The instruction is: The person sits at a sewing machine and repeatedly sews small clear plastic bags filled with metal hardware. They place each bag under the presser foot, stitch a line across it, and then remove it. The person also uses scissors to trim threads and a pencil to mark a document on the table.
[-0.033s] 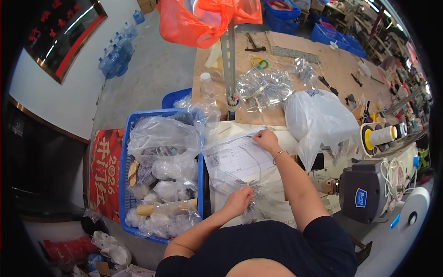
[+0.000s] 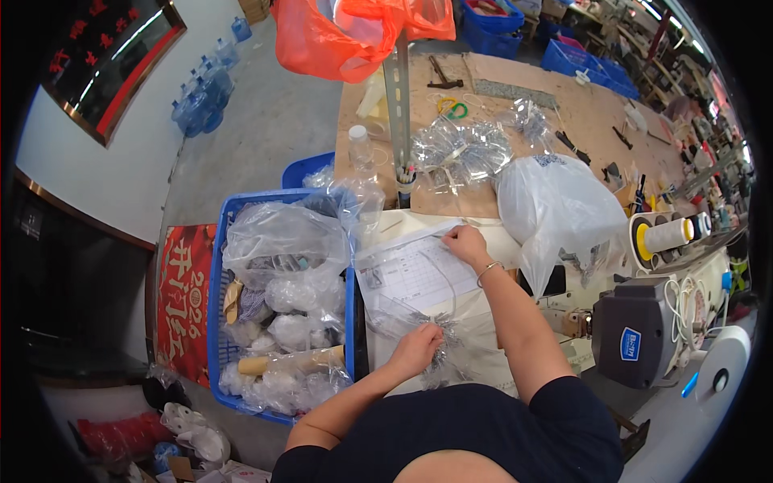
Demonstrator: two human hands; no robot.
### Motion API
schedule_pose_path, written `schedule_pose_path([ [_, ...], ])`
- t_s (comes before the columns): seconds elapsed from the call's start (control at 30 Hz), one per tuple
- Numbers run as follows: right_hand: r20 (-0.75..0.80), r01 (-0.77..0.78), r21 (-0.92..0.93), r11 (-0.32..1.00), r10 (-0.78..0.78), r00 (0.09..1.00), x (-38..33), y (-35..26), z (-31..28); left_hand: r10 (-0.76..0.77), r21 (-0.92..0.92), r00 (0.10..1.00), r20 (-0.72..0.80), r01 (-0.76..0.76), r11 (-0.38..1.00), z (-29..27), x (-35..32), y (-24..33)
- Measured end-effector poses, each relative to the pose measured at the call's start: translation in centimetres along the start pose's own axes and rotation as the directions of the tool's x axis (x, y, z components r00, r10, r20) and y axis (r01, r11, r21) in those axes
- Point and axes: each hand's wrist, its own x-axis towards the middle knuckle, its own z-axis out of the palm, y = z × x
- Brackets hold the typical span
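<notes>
My left hand [image 2: 419,348] is closed around a gathered bunch of clear plastic [image 2: 442,366] close to my body. Farther off, the fingers of my right hand [image 2: 467,244] pinch together at the upper right corner of a white printed sheet [image 2: 407,272]. A thin end pokes out left of those fingers, too small to name. A thin grey cord-like line curves over the sheet down toward the plastic bunch. Thin clear plastic partly covers the sheet's lower part.
On the left stands a blue basket [image 2: 216,322] full of plastic-wrapped items. Beyond my hands are a metal post [image 2: 398,105], clear plastic bundles [image 2: 463,153] and a white plastic bag [image 2: 555,201]. A sewing machine motor [image 2: 636,334] and thread cone [image 2: 668,237] are at right.
The view has shifted very slightly, seen at the orange bag and post. Both hands keep their places and their hold.
</notes>
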Motion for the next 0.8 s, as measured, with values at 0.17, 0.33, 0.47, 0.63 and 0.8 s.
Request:
schedule_pose_path([
  [0.17,-0.608,0.054,-0.525,0.850,-0.419,0.674,-5.3,-0.1,-0.6,-0.020,-0.029,1.000,-0.015,0.020,0.999,-0.1,-0.1,0.1],
  [0.33,0.173,0.046,-0.092,0.995,-0.029,0.984,-6.5,3.5,2.7,0.029,-0.021,0.999,-0.025,-0.030,0.999,0.1,-0.4,0.3],
  [0.47,0.260,0.012,0.234,0.972,-0.075,0.963,-6.6,5.9,3.1,0.024,-0.023,0.999,-0.023,-0.024,0.999,-0.1,-0.7,0.4],
  [0.63,0.546,-0.499,0.793,0.349,-0.044,0.837,-11.0,7.8,-0.5,0.027,-0.029,0.998,-0.057,-0.028,0.999,0.3,-1.0,-0.5],
  [0.8,0.694,-0.517,0.683,0.516,-0.240,0.678,-13.8,5.8,-1.4,0.085,0.038,0.991,-0.100,-0.081,0.996,0.4,-1.1,-0.4],
])
